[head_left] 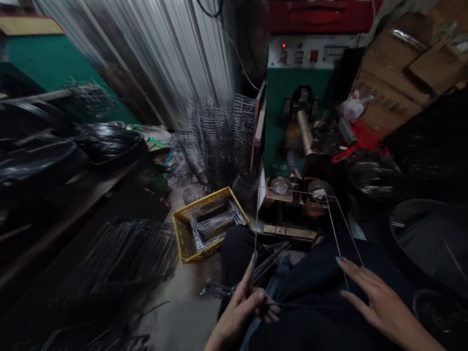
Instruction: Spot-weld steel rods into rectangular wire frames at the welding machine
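A thin bent-wire frame (257, 224) of roughly rectangular shape stands up in front of me, above my lap. My left hand (243, 302) is closed around its left side near the bottom, thumb over the wire. On the other side, my right hand (376, 297) has its thumb and fingertips against the frame's right-hand wires. The far bar of the frame crosses in front of the machine's small bowls. Below my left hand, several more metal wire pieces (268, 261) lie by my legs, partly hidden.
A yellow crate (177, 239) holding wire frames sits left of my knee. Ahead stands a green machine (281, 117) with a bowl of small metal parts (281, 185). Stacked wire baskets (214, 136) are behind the crate, wire bundles (127, 258) at left, cardboard boxes (387, 97) at right.
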Motion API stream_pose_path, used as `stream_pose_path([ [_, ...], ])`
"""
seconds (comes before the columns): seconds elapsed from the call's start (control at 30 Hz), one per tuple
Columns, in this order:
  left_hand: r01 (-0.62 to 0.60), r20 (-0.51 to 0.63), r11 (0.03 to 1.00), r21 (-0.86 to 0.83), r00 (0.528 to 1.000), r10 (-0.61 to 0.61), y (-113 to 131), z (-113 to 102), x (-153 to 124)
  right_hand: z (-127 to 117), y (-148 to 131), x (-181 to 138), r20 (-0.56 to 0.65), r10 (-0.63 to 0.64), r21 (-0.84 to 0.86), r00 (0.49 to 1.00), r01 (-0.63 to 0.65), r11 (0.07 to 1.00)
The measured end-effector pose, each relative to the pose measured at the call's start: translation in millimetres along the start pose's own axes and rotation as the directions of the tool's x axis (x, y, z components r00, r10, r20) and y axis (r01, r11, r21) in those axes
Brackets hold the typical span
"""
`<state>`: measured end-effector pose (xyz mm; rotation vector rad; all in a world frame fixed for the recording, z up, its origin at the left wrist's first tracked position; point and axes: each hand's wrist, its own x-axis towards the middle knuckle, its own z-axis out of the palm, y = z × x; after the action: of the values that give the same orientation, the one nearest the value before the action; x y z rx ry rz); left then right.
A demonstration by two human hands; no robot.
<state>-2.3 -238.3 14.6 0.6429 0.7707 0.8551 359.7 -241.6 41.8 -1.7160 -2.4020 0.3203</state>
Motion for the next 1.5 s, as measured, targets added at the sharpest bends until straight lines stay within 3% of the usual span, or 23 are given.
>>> stream_pose_path([
  [0.37, 0.034, 0.089, 0.999, 0.019, 0.995, -0.035, 13, 4, 0, 2, -2, -9, 0.014, 0.042, 0.043, 0.999, -0.043, 0.998],
  [0.77, 0.052, 0.038, 0.998, 0.019, 0.998, -0.053, 21, 15, -1, -1, -10, -8, 0.011, 0.079, 0.080, 0.997, -0.079, 0.994],
  [0.9, 0.044, 0.059, 0.999, 0.028, 0.997, -0.045, 19, 15, 2, -4, -23, 0, 0.004, 0.092, 0.169, 0.996, -0.091, 0.981],
  [0.97, 0.039, 0.078, 0.998, 0.039, 0.996, -0.042, 13, 13, 7, -7, -39, 9, 0.041, 0.058, 0.275, 0.997, -0.067, 0.959],
  [1.13, 0.016, 0.092, 0.999, -0.030, 0.996, -0.014, -12, 6, 23, -5, -68, 26, 0.133, -0.213, 0.506, 0.968, 0.118, 0.854],
  [1.27, -0.011, 0.096, 0.997, -0.078, 0.995, 0.019, -25, 2, 30, 1, -60, 21, 0.062, -0.154, 0.443, 0.986, 0.111, 0.890],
  [1.4, -0.021, 0.127, 0.996, -0.082, 0.991, 0.031, -21, 4, 31, 3, -51, 10, -0.008, -0.060, 0.305, 0.998, 0.060, 0.950],
  [1.5, -0.029, 0.179, 0.995, -0.092, 0.983, 0.045, -16, 10, 32, 6, -49, 4, -0.065, -0.062, 0.236, 0.996, 0.075, 0.969],
])
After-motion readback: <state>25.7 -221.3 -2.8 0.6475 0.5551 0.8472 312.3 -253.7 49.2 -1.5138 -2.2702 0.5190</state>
